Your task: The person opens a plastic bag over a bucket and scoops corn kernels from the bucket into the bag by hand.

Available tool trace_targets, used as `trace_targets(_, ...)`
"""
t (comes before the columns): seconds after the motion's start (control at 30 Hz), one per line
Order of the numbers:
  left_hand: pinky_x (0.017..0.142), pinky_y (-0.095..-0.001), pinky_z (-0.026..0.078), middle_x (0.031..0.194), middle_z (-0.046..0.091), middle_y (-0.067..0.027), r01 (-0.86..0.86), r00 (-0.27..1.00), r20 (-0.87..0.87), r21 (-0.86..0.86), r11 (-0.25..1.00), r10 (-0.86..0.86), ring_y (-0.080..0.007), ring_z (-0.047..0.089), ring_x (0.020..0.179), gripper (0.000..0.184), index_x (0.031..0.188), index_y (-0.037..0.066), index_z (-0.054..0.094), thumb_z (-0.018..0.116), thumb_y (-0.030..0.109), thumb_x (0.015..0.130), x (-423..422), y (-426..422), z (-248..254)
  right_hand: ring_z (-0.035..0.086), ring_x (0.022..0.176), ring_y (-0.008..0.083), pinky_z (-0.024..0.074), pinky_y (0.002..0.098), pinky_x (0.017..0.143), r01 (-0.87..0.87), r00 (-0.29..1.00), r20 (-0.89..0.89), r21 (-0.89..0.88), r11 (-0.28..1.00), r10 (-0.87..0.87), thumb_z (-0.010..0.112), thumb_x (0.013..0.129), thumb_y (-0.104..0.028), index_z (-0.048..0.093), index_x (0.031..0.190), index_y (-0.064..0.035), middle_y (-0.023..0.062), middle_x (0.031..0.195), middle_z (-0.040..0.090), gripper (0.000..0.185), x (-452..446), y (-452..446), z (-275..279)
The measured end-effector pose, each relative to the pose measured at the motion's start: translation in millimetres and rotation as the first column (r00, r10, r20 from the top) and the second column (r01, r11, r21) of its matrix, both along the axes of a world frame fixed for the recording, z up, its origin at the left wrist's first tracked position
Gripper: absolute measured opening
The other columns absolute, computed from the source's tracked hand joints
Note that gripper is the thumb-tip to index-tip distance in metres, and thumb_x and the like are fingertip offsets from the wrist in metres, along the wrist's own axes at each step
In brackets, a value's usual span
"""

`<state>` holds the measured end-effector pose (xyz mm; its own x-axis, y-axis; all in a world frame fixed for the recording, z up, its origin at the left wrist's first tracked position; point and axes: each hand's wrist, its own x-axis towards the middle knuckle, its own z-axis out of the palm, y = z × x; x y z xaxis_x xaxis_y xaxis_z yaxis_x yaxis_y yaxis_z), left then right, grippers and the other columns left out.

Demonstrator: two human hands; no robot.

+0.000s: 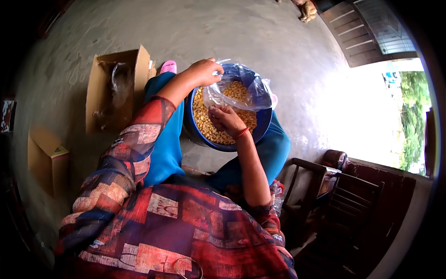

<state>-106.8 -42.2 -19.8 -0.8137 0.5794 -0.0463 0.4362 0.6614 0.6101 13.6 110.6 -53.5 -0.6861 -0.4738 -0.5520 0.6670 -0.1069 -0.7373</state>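
Note:
A blue bucket of yellow corn kernels stands between my knees. Over its far side lies a clear plastic bag, its mouth spread wide above the kernels. At the bucket's far left rim, my left hand is closed on the bag's edge. My right hand, with a red bracelet at the wrist, is over the kernels just below the bag's near edge. Its fingers are curled together, and what they hold, if anything, is hidden.
An open cardboard box with clear plastic inside stands to the left, and a smaller carton sits nearer. Dark wooden chairs are at the right, below a bright doorway. An animal lies on the concrete floor far ahead.

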Motion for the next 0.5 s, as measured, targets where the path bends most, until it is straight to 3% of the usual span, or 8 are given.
trace_targets(0.13, 0.078, -0.0373, 0.043, 0.093, 0.054, -0.0162, 0.021, 0.996, -0.090, 0.064, 0.998, -0.015, -0.0309, 0.054, 0.089, 0.024, 0.091, 0.011, 0.062, 0.059, 0.024, 0.071, -1, -1, -7, 0.031, 0.039, 0.0033, 0.0212, 0.0188, 0.034, 0.027, 1.000, -0.001, 0.011, 1.000, -0.026, 0.050, 0.085, -0.026, 0.046, 0.068, -0.0128, -0.0061, 0.053, 0.038, 0.022, 1, -2, -5)
trace_targets(0.4, 0.078, -0.0360, 0.042, 0.094, 0.052, -0.0170, 0.033, 0.999, -0.018, 0.039, 0.999, -0.032, -0.0316, 0.052, 0.091, 0.025, 0.095, 0.009, 0.060, 0.060, 0.020, 0.072, 1, 0, 6, 0.030, 0.036, 0.0053, 0.0212, 0.0207, 0.033, 0.022, 1.000, -0.020, 0.009, 1.000, -0.022, 0.050, 0.085, -0.031, 0.048, 0.058, -0.0107, -0.0036, 0.046, 0.038, 0.034, 2, -2, 0)
trace_targets(0.5, 0.078, -0.0354, 0.042, 0.094, 0.052, -0.0167, 0.018, 1.000, -0.003, 0.035, 0.999, -0.018, -0.0311, 0.052, 0.091, 0.026, 0.096, 0.009, 0.060, 0.060, 0.019, 0.072, 1, 0, 5, 0.038, 0.040, 0.0055, 0.0274, 0.0198, 0.036, 0.037, 0.988, -0.152, 0.190, 0.981, -0.008, 0.050, 0.083, -0.026, 0.054, 0.066, -0.0063, -0.0014, 0.054, 0.046, 0.027, 1, 0, -12)
